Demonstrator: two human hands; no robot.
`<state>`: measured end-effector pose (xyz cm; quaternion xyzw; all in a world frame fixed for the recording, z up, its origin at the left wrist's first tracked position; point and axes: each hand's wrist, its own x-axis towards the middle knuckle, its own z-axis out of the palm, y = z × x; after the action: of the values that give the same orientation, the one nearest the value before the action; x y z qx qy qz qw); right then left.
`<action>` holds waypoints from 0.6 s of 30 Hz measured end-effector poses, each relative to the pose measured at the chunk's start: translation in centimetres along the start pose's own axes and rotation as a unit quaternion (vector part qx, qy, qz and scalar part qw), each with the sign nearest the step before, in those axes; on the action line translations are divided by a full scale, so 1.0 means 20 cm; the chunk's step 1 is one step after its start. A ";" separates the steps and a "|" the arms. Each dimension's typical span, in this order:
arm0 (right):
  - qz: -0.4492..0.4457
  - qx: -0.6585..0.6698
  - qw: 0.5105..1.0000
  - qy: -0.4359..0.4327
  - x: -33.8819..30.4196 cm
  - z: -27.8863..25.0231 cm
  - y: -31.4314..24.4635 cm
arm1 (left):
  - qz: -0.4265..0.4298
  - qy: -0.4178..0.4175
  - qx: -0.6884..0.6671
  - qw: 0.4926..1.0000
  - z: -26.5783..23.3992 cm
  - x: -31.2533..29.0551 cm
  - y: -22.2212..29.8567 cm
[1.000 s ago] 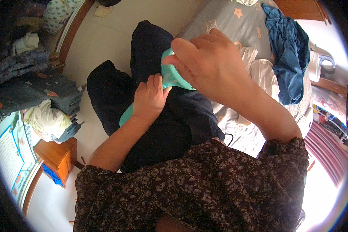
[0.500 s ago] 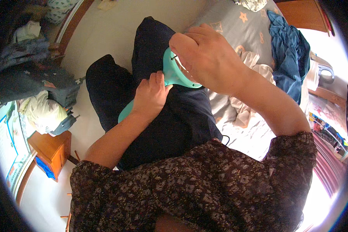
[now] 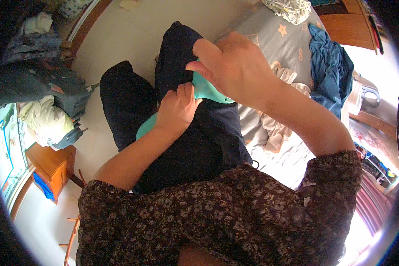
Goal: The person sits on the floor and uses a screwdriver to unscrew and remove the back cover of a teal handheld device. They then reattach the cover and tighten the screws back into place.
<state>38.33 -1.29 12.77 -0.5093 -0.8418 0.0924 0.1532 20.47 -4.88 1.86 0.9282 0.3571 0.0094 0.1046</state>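
A teal long-handled thing with a round head (image 3: 208, 90) lies across my thighs, tilted up to the right; I cannot tell its exact kind. My left hand (image 3: 178, 108) is closed round its neck, and the handle's end (image 3: 147, 126) shows below my wrist. Over the round head is my right hand (image 3: 239, 66), its fingers bent and its thumb stretched across the rim. The right fingertips are mostly hidden, and so is whatever they hold. A small dark hole shows in the head's lower rim.
To the right is a grey bed sheet (image 3: 284, 48) with orange stars, a pale crumpled cloth (image 3: 277, 126) and a dark blue garment (image 3: 328, 66). A wooden stool (image 3: 53, 168) stands at left, below heaped clothes (image 3: 44, 119). Pale floor (image 3: 128, 40) lies beyond my knees.
My right hand has turned over the round head; its thumb has come away from the bent forefinger and now covers more of the rim. The left grip is unchanged.
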 end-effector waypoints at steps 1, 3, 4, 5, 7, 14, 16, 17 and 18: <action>0.017 -0.019 1.000 0.010 0.01 0.01 0.00 | -0.003 -0.002 0.004 1.000 0.00 0.00 0.00; 0.026 -0.026 0.999 0.031 0.01 0.03 0.00 | 0.004 0.005 -0.003 1.000 0.02 -0.01 -0.01; 0.018 -0.015 0.999 0.042 0.01 0.04 0.00 | 0.006 0.007 -0.006 1.000 0.03 -0.02 -0.02; 0.010 -0.003 0.999 0.052 0.00 0.06 0.01 | 0.007 0.008 -0.003 1.000 0.03 -0.02 -0.02; -0.005 0.009 0.998 0.068 0.00 0.08 0.02 | 0.015 0.013 0.004 1.000 0.02 -0.01 -0.02; -0.001 0.089 0.993 0.072 -0.01 0.08 0.07 | -0.012 -0.030 -0.049 0.998 0.03 -0.02 -0.02; -0.027 0.093 0.994 0.058 -0.01 0.06 0.08 | -0.009 -0.020 -0.056 0.998 0.04 -0.02 -0.03; -0.040 0.095 0.993 0.050 -0.01 0.06 0.09 | -0.003 -0.016 -0.059 0.998 0.04 -0.03 -0.03; -0.053 0.097 0.992 0.052 0.00 0.06 0.09 | 0.004 -0.011 -0.061 0.998 0.03 -0.03 -0.03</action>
<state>39.51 -0.48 11.03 -0.4511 -0.8452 0.1391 0.2505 19.75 -4.90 1.14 0.9213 0.3513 0.0211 0.1652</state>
